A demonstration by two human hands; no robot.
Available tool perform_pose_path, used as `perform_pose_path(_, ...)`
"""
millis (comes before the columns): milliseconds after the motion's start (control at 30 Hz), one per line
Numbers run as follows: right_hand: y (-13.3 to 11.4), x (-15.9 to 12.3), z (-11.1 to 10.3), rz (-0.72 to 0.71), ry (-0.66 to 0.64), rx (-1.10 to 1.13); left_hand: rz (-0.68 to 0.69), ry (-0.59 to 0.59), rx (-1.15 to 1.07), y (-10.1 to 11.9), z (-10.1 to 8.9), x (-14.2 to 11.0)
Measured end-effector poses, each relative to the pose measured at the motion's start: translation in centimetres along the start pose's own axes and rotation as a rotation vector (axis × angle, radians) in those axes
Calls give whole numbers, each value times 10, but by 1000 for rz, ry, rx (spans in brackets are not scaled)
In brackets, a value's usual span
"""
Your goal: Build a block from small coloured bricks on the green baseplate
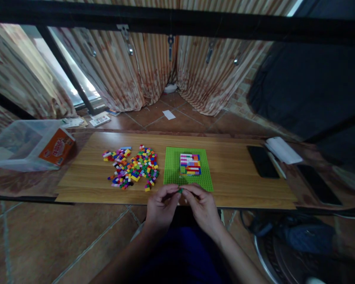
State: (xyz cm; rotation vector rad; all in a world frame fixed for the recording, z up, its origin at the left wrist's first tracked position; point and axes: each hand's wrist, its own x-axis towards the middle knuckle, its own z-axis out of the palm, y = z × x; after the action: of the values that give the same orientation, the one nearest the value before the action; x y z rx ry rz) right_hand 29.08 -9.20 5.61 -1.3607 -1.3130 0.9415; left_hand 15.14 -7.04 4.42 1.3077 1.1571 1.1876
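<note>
Between the fingertips of my left hand (162, 205) and my right hand (200, 203) is a small green brick (180, 191), pinched from both sides. Both hands are closed at the near edge of a light green baseplate (172, 159). On the baseplate stands a block of multicoloured bricks (190, 164), laid in rows of white, pink, orange, red, blue and yellow. To the left, a loose heap of small coloured bricks (139, 163) lies spread on the wooden board. My fingers partly cover the green brick.
The wooden board (230, 169) bears a black tablet-like slab (262, 161) at the right, near a white object (284, 150). Another dark slab (318, 184) lies farther right. A clear plastic bin (26, 138) with an orange label stands at the left. A dark bar (177, 17) crosses above.
</note>
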Motion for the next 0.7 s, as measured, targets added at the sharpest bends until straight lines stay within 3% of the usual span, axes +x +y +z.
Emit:
perform_pose_path(333,0,1,9,-13,153,-156,-49,109,125,5,10,-2)
perform_pose_path(400,4,5,6,10,211,-153,19,6,204,12,7,-8)
perform_pose_path(567,11,13,-3,62,271,-132,339,-421,459,20,2,-29)
perform_pose_path(700,12,14,-1,62,274,-139,481,-577,577,15,7,-37)
